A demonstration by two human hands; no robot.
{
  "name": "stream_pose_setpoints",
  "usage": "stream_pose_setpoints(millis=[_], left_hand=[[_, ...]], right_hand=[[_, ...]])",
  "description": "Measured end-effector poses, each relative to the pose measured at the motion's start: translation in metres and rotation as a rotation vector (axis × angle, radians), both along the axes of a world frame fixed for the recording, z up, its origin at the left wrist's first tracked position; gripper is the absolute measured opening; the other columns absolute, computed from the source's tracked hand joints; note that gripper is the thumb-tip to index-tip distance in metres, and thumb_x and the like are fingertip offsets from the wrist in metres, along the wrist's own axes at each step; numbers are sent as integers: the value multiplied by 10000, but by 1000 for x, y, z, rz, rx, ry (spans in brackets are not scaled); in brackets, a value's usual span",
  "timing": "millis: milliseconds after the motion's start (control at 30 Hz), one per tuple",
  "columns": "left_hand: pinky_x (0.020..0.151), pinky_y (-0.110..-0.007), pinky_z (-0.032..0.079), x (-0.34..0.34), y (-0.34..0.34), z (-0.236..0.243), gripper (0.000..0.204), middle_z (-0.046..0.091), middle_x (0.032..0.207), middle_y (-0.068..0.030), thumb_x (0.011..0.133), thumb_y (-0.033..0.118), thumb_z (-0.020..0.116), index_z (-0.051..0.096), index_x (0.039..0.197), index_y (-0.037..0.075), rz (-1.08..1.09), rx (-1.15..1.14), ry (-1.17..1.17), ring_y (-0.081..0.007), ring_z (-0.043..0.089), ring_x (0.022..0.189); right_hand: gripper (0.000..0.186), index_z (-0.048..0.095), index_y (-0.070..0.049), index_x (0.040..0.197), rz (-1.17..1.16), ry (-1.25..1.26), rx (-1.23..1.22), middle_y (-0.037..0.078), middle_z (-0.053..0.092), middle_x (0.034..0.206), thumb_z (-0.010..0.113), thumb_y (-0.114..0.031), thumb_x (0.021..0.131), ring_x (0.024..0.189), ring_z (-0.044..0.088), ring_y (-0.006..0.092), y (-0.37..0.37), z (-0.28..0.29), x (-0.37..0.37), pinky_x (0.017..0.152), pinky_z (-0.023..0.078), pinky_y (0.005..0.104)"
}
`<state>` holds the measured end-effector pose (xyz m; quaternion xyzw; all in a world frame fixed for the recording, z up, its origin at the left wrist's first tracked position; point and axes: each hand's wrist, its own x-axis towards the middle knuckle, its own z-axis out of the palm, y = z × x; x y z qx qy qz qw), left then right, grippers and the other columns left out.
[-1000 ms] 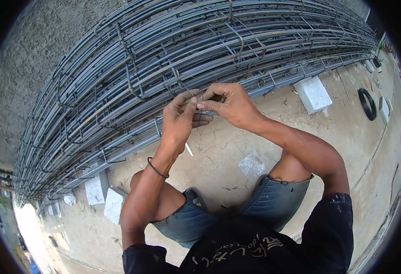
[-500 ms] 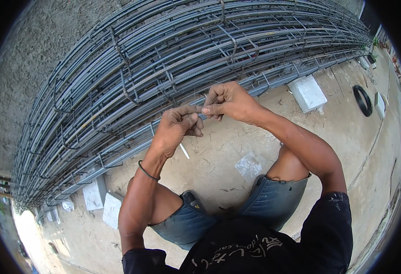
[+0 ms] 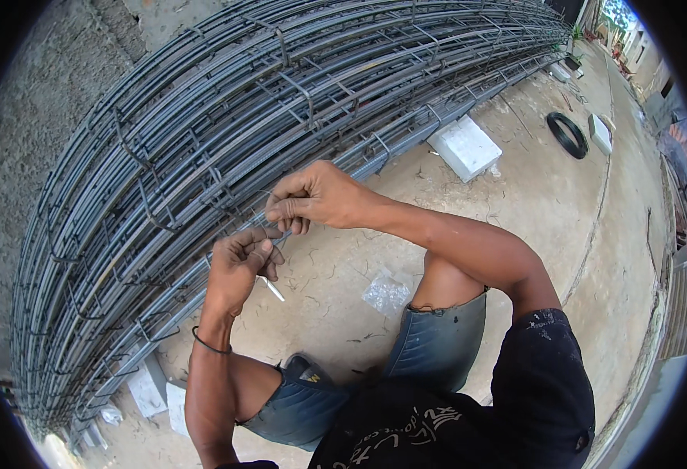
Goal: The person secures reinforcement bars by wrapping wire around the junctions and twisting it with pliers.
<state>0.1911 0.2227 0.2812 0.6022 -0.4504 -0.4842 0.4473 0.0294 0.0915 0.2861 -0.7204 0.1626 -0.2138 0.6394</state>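
My left hand (image 3: pixel 242 264) is closed in a pinch, thumb against forefinger, in front of the nearest steel bars. What its fingertips hold, if anything, is too small to tell. Up and to the right of it, my right hand (image 3: pixel 316 197) pinches a thin tie wire (image 3: pixel 266 193), which curves out past the fingertips. The two hands are close but apart. A short white stick (image 3: pixel 271 289) shows just below my left fingers; whether they touch it I cannot tell. Beyond both hands lies a long stack of rebar cages (image 3: pixel 202 133) with square stirrups.
White blocks (image 3: pixel 466 148) stand beside the stack, with another block (image 3: pixel 148 388) at the lower left. Crumpled clear plastic (image 3: pixel 388 293) and scattered wire bits lie on the concrete floor (image 3: pixel 507 234). Farther right is a black coil (image 3: pixel 567 135). A rough wall (image 3: pixel 69 94) rises behind the cages.
The view has turned to the right, so the surroundings sit farther left. Both hands have shifted left and lower in the picture, and a small gap has opened between them.
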Motion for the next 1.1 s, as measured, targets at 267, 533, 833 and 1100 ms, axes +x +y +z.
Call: stream_pose_setpoints(millis=[267,533,833,1100], left_hand=[[515,-218,401,-5,-1,-8,121,581,690,-47,923,13,482,588,948,-40,70,-83,107,-89,502,580],[501,-230,313,-11,6,-12,158,457,574,9,915,47,510,645,931,-34,-63,-223,-307,-66,386,536],[502,-311,379,-12,13,1,165,552,565,-110,873,110,599,686,872,-31,-228,-263,-556,-138,468,504],[536,-291,412,3,16,0,141,586,613,-160,852,89,608,685,845,-29,-228,-150,-585,-166,542,546]], right_hand=[[221,671,21,933,-15,18,-259,63,668,740,727,-144,798,661,628,102,5,-4,2,591,522,250],[470,562,-23,1225,163,-23,-33,78,659,778,717,-85,786,674,615,125,-5,7,-14,606,535,269],[639,431,-24,1327,147,-168,-978,143,518,1167,712,-116,761,873,623,247,-3,-2,-27,707,551,331],[266,609,49,963,225,173,-1388,125,528,813,641,-101,745,713,631,292,16,-25,-30,587,531,388]])
